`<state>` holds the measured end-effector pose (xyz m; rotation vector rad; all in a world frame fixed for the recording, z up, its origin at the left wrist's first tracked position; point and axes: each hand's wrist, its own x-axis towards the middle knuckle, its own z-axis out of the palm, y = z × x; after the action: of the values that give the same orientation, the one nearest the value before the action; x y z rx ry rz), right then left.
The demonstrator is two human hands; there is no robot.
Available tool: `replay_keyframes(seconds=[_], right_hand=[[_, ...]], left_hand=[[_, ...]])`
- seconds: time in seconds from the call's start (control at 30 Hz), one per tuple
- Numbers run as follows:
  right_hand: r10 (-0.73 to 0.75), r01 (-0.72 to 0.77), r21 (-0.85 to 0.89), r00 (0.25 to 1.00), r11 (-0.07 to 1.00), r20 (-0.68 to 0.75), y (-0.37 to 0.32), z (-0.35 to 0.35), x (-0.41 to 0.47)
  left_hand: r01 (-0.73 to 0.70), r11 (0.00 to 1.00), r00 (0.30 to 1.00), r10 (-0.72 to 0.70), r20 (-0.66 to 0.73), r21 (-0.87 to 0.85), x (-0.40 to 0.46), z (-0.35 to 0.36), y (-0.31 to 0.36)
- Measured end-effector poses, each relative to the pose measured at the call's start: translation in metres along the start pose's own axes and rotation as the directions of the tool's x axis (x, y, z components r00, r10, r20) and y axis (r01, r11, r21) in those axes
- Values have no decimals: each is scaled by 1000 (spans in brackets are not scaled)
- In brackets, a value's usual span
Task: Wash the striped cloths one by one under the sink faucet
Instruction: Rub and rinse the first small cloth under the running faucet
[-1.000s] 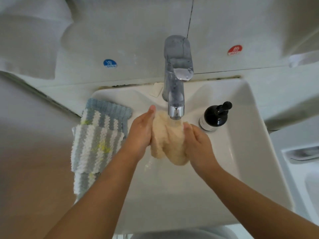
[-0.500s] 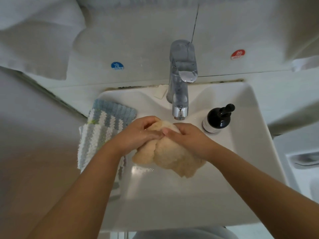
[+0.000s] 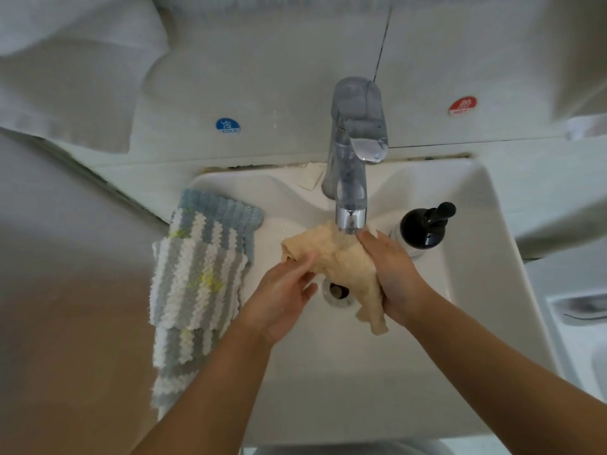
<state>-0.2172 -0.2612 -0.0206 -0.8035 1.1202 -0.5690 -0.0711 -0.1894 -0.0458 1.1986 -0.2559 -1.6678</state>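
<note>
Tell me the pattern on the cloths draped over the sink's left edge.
The striped cloths have grey-blue and white stripes with faint yellow marks, seen in the head view.

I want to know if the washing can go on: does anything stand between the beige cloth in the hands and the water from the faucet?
Nothing visible does. The beige cloth sits directly under the faucet spout, held by the left hand and right hand. The soap bottle stands off to the right.

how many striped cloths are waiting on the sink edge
3 that I can tell, stacked on the sink's left rim: top striped cloth, blue-edged one behind, another hanging lower. More may be hidden.
</note>
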Motion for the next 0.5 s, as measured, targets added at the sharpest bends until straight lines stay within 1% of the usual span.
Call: replay_keyframes(seconds=[0.1, 0.17, 0.23, 0.3, 0.33, 0.4, 0.43, 0.5], right_hand=[[7, -18, -112, 995, 994, -100, 4, -3, 0], [-27, 5, -151, 990, 989, -139, 6, -6, 1], [-71, 35, -189, 979, 981, -190, 8, -9, 1], [-135, 72, -233, 954, 970, -269, 7, -8, -1], [-183, 105, -265, 940, 959, -289, 6, -6, -2], [-272, 169, -342, 920, 925, -281, 5, 1, -2], [-301, 191, -370, 915, 909, -267, 5, 6, -2], [-338, 228, -405, 915, 885, -223, 7, 19, -1]], left_hand=[[-159, 984, 980, 166, -105, 76, 4, 9, 1], [-212, 953, 950, 254, -184, 217, 6, 13, 1], [-241, 886, 894, 361, -264, 397, 9, 18, 1], [-238, 796, 824, 469, -318, 557, 13, 22, 2], [-246, 766, 795, 510, -329, 594, 14, 24, 4], [-269, 726, 756, 566, -328, 633, 13, 32, 5], [-273, 714, 753, 575, -319, 645, 13, 37, 4], [-273, 725, 777, 554, -300, 633, 13, 50, 1]])
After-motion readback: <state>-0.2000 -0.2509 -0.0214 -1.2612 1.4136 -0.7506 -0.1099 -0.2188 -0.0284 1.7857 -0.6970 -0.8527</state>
